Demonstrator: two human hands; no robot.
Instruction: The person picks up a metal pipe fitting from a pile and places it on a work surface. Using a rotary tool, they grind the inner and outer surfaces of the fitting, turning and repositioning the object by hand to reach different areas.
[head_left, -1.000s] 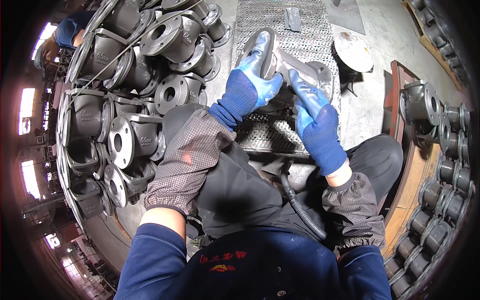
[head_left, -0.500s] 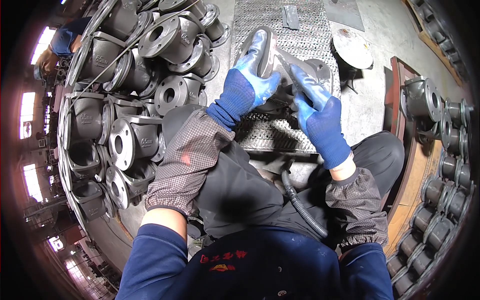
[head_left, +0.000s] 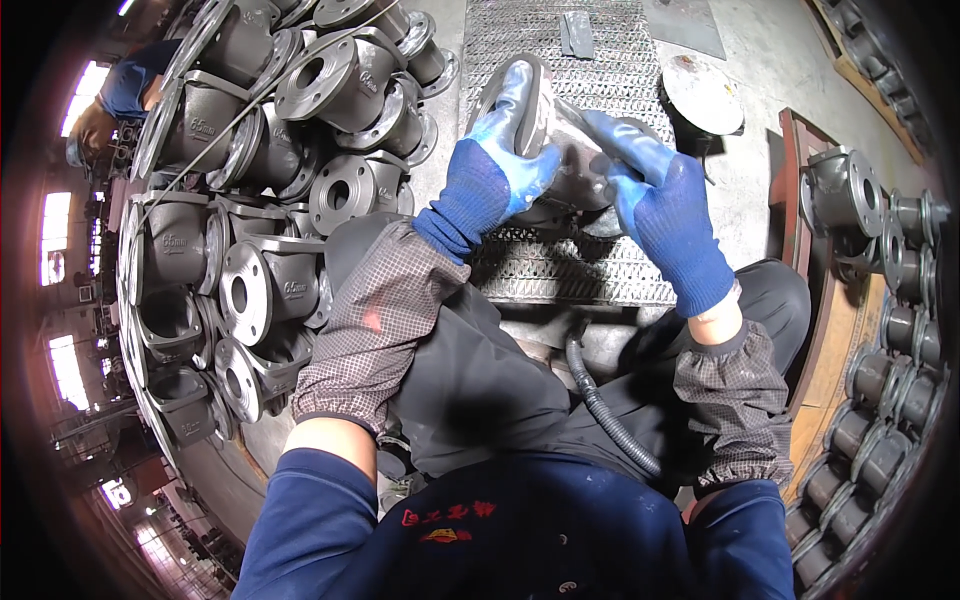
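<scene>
A grey cast-metal valve body [head_left: 576, 158] with flanged ends rests tilted on a metal-mesh work surface [head_left: 620, 285] in front of me. My left hand [head_left: 497, 165], in a blue coated glove, is closed round its near-left flange, with the fingers lying over the rim and the thumb on the inner side. Over the right part of the casting lies my right hand [head_left: 655, 185], gloved alike, its fingers together and pointing left and away. Whatever sits between those fingers is hidden. The underside of the casting is out of sight.
Flanged castings [head_left: 270, 280] are stacked high on my left; more castings [head_left: 880, 370] stand in rows at right beside a reddish metal frame [head_left: 795, 170]. A round stool [head_left: 703, 95] stands beyond the mesh. A corrugated hose [head_left: 605, 415] runs between my legs. Another person [head_left: 135, 85] is at far left.
My right hand has shifted right and a little toward me, its fingers turning flatter across the casting. My left hand keeps its hold, and the casting has hardly moved.
</scene>
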